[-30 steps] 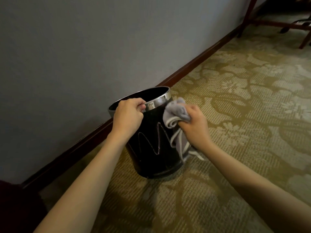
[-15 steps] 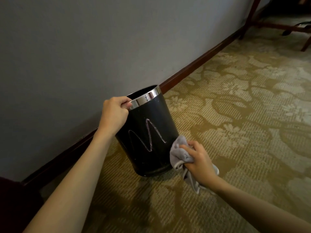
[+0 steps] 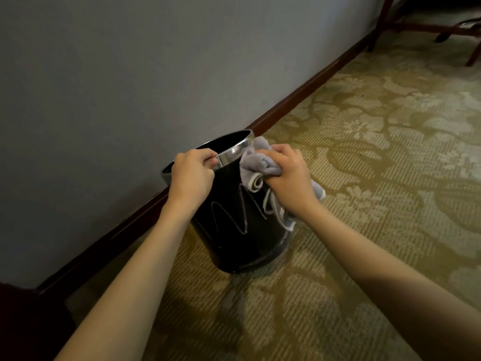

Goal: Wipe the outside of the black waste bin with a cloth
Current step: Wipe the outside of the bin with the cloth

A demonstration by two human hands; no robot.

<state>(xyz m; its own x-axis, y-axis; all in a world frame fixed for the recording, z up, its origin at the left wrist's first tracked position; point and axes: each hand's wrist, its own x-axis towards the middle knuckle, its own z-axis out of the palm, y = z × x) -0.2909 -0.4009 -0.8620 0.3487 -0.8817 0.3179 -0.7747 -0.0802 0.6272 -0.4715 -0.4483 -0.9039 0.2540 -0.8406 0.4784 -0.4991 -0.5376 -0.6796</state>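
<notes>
Black waste bin [image 3: 234, 230]: stands on the patterned carpet [image 3: 364, 178], close to the wall [image 3: 130, 74] and its dark wooden skirting board [image 3: 299, 100]. Body appears tilted, top leaning toward the wall. Chrome band [image 3: 233, 153] runs round the open top. A pale zigzag line [image 3: 234, 214] is visible on the black side facing the camera.

Left hand [image 3: 191, 175]: grip is on the chrome band at the near-left part of the top. Fingers curl over the rim into the opening, thumb outside on the metal. Grip narrow, holding the bin's rim.

Cloth [image 3: 256, 162]: grey with a lighter edging, bunched. It lies against the bin's upper right side, its top fold touching the chrome band just right of the left hand's grip. Loose ends hang below the right grip, down the bin's right side toward its base.

Right hand [image 3: 289, 178]: fingers curled round the bunched cloth, holding it against the bin wall. Grip narrow, full of cloth. The two grips sit near each other, the left one at rim level, the right one just beside and slightly lower.

Both forearms are bare and reach in from the bottom of the frame. Beyond the grips, at far upper right: dark wooden furniture legs [image 3: 380, 19] on the carpet; the piece itself cannot be identified.
</notes>
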